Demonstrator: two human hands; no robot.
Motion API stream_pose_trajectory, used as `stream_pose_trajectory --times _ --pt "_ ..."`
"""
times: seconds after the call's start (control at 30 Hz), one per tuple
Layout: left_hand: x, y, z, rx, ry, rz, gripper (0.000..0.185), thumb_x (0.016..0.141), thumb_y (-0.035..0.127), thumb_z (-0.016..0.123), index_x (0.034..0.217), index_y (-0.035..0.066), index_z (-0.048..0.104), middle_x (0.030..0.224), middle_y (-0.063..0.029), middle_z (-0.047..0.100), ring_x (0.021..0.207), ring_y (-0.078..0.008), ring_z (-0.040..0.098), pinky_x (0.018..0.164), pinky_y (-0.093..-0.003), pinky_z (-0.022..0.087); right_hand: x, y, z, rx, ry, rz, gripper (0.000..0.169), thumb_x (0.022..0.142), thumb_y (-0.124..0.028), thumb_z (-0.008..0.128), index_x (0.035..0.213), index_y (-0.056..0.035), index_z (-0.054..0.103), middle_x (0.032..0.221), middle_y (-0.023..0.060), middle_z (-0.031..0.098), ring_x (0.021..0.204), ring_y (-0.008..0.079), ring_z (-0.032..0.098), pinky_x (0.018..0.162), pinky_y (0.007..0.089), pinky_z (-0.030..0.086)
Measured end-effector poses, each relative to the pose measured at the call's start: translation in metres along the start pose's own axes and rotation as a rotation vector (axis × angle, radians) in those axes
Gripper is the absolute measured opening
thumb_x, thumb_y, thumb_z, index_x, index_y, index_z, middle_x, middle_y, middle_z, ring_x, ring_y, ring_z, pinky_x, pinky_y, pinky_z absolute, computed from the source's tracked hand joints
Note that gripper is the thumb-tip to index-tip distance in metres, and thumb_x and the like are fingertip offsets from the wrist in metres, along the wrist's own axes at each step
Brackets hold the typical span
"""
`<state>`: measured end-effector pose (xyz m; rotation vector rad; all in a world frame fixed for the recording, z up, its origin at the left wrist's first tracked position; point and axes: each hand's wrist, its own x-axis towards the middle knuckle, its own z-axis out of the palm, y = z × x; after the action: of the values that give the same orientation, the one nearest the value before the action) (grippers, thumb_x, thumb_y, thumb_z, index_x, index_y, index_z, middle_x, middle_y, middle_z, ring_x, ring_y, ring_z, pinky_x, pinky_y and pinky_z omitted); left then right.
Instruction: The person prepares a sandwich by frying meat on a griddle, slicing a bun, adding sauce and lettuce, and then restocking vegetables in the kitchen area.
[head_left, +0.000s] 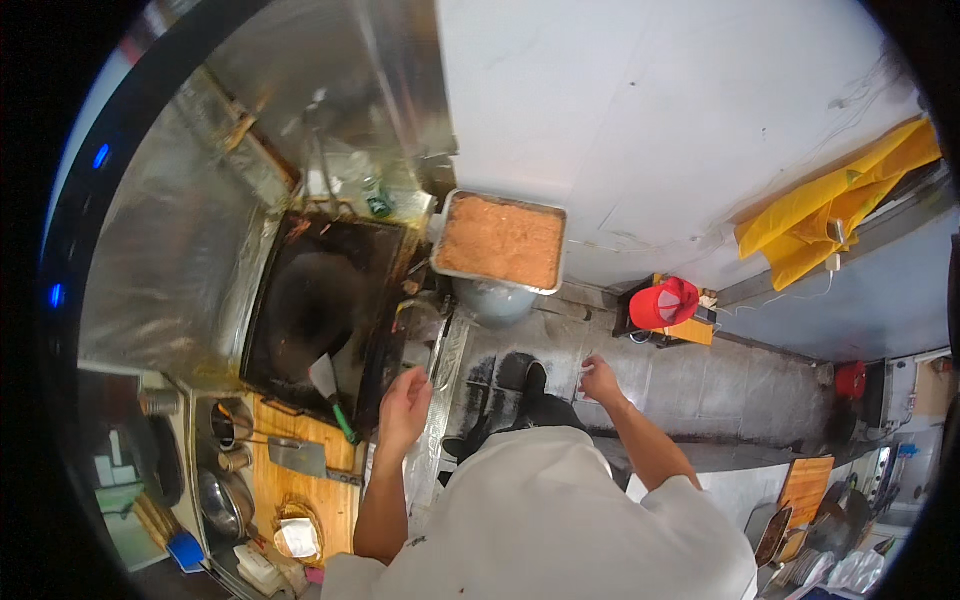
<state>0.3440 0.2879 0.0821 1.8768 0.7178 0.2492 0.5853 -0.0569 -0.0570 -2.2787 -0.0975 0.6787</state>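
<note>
My left hand (406, 409) hangs with loosely bent fingers at the right edge of a dark flat griddle (304, 300), and nothing shows in it. Close to it lies a scraper with a green handle (343, 424), its metal blade resting on the griddle. My right hand (600, 380) is over the tiled floor, apart from everything and holding nothing visible. Left of my body, a cleaver (298, 454) lies on a wooden board (274, 414). On the same board, a small woven basket (318, 538) holds round food with white paper on it.
Ahead, a metal tray (496, 280) of orange-brown crumbly food rests above a grey rounded container (496, 303). A red cap (664, 302) sits on a small stool (694, 332) by the wall. Yellow cloth (821, 202) hangs at right. A green bottle (377, 199) stands behind the griddle.
</note>
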Motion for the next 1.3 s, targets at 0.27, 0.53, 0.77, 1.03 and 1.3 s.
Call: stream_pose_trajectory --times 0.27,0.53,0.77,1.03,1.3 --pt "0.229 -0.031 0.111 -0.056 -0.015 -0.143 0.044 0.094 0.022 0.065 0.127 -0.005 0.055 0.120 -0.0191 0.065 0.110 -0.0254 0.063 0.094 -0.0345 0.049 0.133 0.023 -0.029 0.647 0.068 0.462 0.025 0.089 -0.020 0.064 0.077 0.0017 0.060 0.057 0.0075 0.053 0.042 0.0195 0.053 0.039 0.0375 0.048" --pt "0.418 -0.102 0.125 0.580 0.086 -0.298 0.051 0.088 0.030 0.063 0.118 -0.011 0.057 0.116 -0.0348 0.062 0.109 -0.0491 0.059 0.092 -0.0461 0.048 0.267 -0.056 0.049 0.714 0.170 0.364 0.034 0.097 -0.032 0.059 0.109 0.0001 0.063 0.085 0.0088 0.065 0.079 0.0154 0.062 0.066 0.0356 0.052" --pt "0.447 -0.034 0.127 0.268 -0.432 -0.528 0.039 0.088 0.033 0.069 0.102 -0.003 0.064 0.086 -0.0086 0.066 0.074 -0.0179 0.059 0.064 -0.0362 0.046 0.271 -0.088 0.011 0.675 0.395 0.690 0.070 0.088 -0.052 0.058 0.100 0.0162 0.066 0.102 0.0341 0.067 0.105 0.0414 0.065 0.089 0.0451 0.048" --pt "0.368 0.091 0.297 -0.193 -1.051 -0.383 0.045 0.082 0.005 0.065 0.126 -0.005 0.058 0.119 -0.0108 0.065 0.105 -0.0216 0.064 0.092 -0.0335 0.049 0.165 0.059 -0.115 0.929 0.900 1.010 0.076 0.084 -0.059 0.062 0.111 0.0121 0.067 0.114 0.0280 0.066 0.105 0.0354 0.064 0.094 0.0429 0.046" --pt "0.222 0.281 0.347 -0.136 -1.322 -0.192 0.046 0.080 0.000 0.060 0.126 -0.007 0.056 0.121 -0.0112 0.064 0.108 -0.0207 0.063 0.096 -0.0345 0.048 -0.040 0.156 -0.243 0.470 1.068 1.070 0.067 0.092 -0.052 0.058 0.124 0.0073 0.056 0.122 0.0318 0.058 0.117 0.0484 0.055 0.099 0.0524 0.045"
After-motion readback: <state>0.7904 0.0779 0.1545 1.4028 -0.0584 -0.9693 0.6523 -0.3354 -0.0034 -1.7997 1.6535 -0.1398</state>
